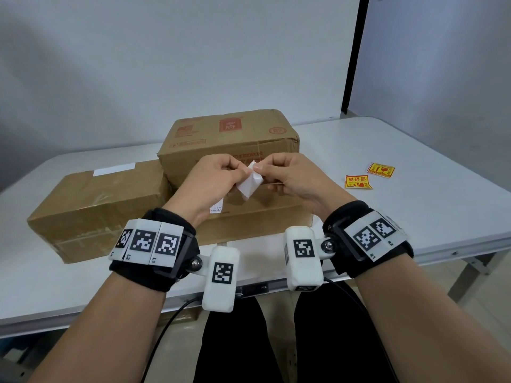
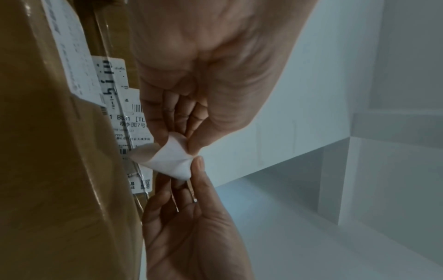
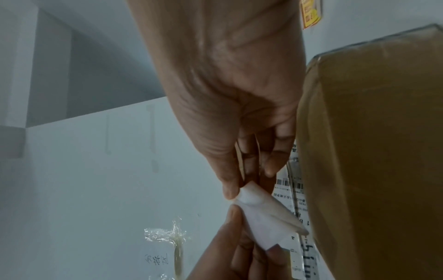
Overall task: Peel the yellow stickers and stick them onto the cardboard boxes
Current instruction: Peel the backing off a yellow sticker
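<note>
Both hands are working above the desk [image 1: 414,217], in front of the stacked cardboard boxes [image 1: 229,139]: the left hand [image 1: 213,178] and the right hand [image 1: 290,178] are pinching one corner of a sticker [image 1: 250,183], white backing toward the head camera, fingertips nearly touching. It is looking thin, light and floppy, already curling, so it is likely creasing or sticking to itself easily; gripping right at the corner edge seems best. Two more yellow stickers [image 1: 369,176] are lying on the desk, to the right.
</note>
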A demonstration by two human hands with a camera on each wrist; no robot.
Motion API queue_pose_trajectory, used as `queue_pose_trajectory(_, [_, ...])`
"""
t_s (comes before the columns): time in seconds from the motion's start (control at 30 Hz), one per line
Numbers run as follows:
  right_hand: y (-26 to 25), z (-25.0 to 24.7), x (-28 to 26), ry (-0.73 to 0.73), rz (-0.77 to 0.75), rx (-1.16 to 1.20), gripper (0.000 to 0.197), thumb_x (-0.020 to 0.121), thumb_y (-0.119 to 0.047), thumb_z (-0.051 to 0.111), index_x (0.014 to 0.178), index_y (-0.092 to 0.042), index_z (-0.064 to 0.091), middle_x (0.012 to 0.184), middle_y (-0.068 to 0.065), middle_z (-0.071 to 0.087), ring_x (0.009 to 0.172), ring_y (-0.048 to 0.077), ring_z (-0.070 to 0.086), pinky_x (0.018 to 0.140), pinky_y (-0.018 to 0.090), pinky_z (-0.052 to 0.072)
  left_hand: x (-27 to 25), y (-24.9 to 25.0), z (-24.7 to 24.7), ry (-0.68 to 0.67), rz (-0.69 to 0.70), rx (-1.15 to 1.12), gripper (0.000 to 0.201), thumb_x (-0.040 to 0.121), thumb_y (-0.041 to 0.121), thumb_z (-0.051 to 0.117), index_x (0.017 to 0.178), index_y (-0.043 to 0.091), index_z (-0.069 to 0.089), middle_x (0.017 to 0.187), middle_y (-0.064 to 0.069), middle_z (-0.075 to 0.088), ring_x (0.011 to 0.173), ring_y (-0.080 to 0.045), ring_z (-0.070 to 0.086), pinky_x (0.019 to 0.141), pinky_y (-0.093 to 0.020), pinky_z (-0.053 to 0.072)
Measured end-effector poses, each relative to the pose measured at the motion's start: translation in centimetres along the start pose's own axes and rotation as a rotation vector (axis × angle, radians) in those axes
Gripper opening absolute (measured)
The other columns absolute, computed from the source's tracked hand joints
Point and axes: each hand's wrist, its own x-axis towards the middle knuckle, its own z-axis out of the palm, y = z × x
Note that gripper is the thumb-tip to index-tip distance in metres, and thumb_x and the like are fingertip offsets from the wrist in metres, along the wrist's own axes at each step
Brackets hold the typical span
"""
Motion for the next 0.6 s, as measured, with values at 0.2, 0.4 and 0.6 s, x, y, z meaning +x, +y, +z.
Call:
queue_pose_trajectory(0.2, [-0.23,0.23,-0.14,-0.013,0.011,0.118,0.014,0.088,-0.017,0.068,0.074,-0.017,0.07,0.06,-0.011,0.065,0.066,0.008,0.055,0.081,0.029,0.049,-0.13,-0.16,0.01,0.014,-0.036,-0.105,0.013,0.087,0.017,0.068,0.074,0.017,0.07,0.08,-0.003,0.072,0.076,-0.019,0.062,0.079,-0.036,0.055])
queue_pose_trajectory(0.4, [-0.42,0.43,-0.51,0.01,0.028,0.206,0.012,0.094,-0.013,0.06,0.096,-0.004,0.068,0.045,-0.013,0.059,0.043,-0.001,0.054,0.075,0.026,0.046,-0.35,-0.37,0.15,0.038,0.03,-0.133,0.01,0.092,0.021,0.064,0.086,0.015,0.068,0.089,-0.006,0.075,0.08,-0.019,0.07,0.077,-0.029,0.057])
queue_pose_trajectory(0.6, [-0.32,0.58,-0.24,0.025,-0.018,0.04,0.012,0.09,-0.023,0.066,0.08,-0.019,0.072,0.073,-0.006,0.069,0.069,0.008,0.057,0.082,0.03,0.05,-0.06,-0.01,0.27,0.039,0.072,-0.037,0.026,0.088,0.039,0.066,0.087,0.014,0.068,0.085,0.0,0.075,0.076,-0.01,0.068,0.066,-0.02,0.052])
